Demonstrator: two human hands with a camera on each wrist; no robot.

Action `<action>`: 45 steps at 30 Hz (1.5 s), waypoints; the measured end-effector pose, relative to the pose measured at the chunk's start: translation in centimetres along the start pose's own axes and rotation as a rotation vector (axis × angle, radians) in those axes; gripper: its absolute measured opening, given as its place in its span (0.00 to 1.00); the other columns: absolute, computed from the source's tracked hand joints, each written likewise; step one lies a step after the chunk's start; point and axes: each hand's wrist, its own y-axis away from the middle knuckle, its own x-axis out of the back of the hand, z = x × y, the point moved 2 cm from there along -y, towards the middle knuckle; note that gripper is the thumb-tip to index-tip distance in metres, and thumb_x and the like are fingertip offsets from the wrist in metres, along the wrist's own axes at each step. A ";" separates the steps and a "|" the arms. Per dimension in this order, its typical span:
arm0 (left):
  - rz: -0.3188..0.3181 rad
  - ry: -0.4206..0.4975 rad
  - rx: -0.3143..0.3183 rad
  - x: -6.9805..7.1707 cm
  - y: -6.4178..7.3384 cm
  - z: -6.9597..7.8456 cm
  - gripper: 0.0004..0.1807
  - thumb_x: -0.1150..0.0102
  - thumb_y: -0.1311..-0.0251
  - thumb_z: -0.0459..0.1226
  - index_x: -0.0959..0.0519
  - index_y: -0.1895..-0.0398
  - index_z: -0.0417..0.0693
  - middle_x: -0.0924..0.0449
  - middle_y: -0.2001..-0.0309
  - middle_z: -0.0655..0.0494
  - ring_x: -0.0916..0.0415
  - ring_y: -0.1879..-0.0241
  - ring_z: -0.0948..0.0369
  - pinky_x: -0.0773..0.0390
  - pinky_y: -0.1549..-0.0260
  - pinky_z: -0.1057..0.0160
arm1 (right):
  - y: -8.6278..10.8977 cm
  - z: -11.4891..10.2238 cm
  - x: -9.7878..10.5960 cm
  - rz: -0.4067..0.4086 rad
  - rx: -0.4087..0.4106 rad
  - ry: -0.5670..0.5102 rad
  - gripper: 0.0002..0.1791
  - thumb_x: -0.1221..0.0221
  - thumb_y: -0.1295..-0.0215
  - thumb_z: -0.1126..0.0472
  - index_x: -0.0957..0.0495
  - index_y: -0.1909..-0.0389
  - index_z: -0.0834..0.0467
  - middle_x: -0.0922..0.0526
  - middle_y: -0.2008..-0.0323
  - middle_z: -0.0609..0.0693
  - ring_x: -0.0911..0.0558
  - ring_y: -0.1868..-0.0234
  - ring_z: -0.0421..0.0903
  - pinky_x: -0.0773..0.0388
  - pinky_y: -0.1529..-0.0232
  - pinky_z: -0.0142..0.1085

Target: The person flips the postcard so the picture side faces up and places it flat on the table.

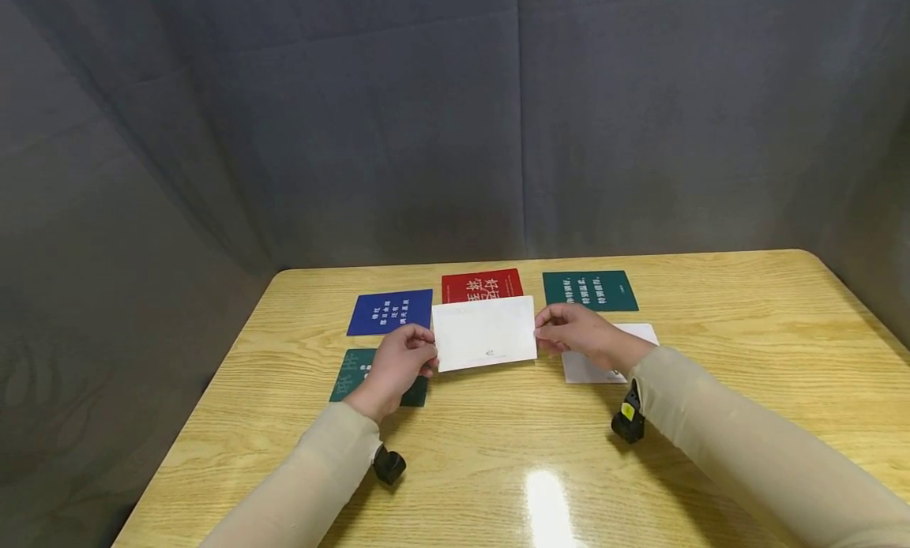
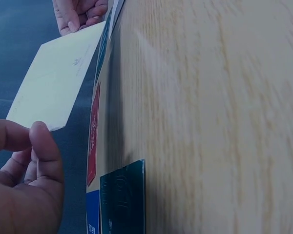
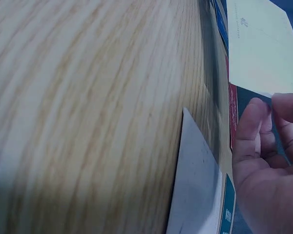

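A white card (image 1: 485, 335) with a small mark near its lower edge is held up above the table between both hands. My left hand (image 1: 400, 366) pinches its left edge between thumb and fingers, which shows closely in the left wrist view on the pale card (image 2: 58, 78). At the opposite edge, my right hand (image 1: 583, 335) pinches the card between thumb and fingertips; the right wrist view shows this hand (image 3: 268, 151) at the card's near end. Behind the raised card lies a red card (image 1: 483, 283), its lower part hidden.
On the wooden table (image 1: 483, 445) lie a blue card (image 1: 380, 313), a dark green card (image 1: 348, 377) partly under my left hand, a teal-green card (image 1: 604, 290) and a white card (image 1: 586, 370) beneath my right wrist. A grey curtain (image 1: 398, 137) hangs behind.
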 end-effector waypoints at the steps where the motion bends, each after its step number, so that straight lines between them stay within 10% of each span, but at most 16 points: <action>1: -0.001 0.007 -0.003 -0.1 0.0 0.0 0.05 0.46 0.29 0.25 0.24 0.54 0.34 0.21 0.67 0.48 0.23 0.69 0.59 0.20 0.68 0.63 | 0.0 0.0 0.1 0.002 0.000 -0.001 0.06 0.44 0.22 0.65 0.25 0.52 0.64 0.22 0.62 0.55 0.25 0.61 0.51 0.27 0.57 0.39; 20: 0.014 0.020 0.046 -0.4 -0.3 0.6 0.07 0.47 0.26 0.26 0.23 0.51 0.32 0.20 0.57 0.42 0.17 0.55 0.49 0.16 0.54 0.60 | 0.4 -0.2 0.5 -0.005 0.026 -0.047 0.05 0.47 0.21 0.66 0.25 0.53 0.64 0.16 0.54 0.62 0.18 0.58 0.49 0.19 0.53 0.37; 32: -0.007 0.279 0.082 -0.3 -0.6 -0.1 0.08 0.52 0.23 0.27 0.24 0.52 0.28 0.19 0.59 0.42 0.16 0.56 0.51 0.16 0.54 0.62 | 0.8 0.3 0.7 -0.008 0.056 -0.067 0.06 0.47 0.21 0.67 0.23 0.53 0.66 0.17 0.51 0.65 0.18 0.54 0.50 0.19 0.49 0.39; 45: -0.008 0.293 0.080 -0.5 -0.6 -0.4 0.05 0.47 0.29 0.24 0.26 0.53 0.31 0.19 0.52 0.37 0.18 0.58 0.56 0.17 0.57 0.67 | 1.0 0.7 0.7 -0.016 0.057 -0.081 0.09 0.48 0.22 0.67 0.22 0.53 0.69 0.18 0.60 0.57 0.19 0.59 0.45 0.18 0.50 0.37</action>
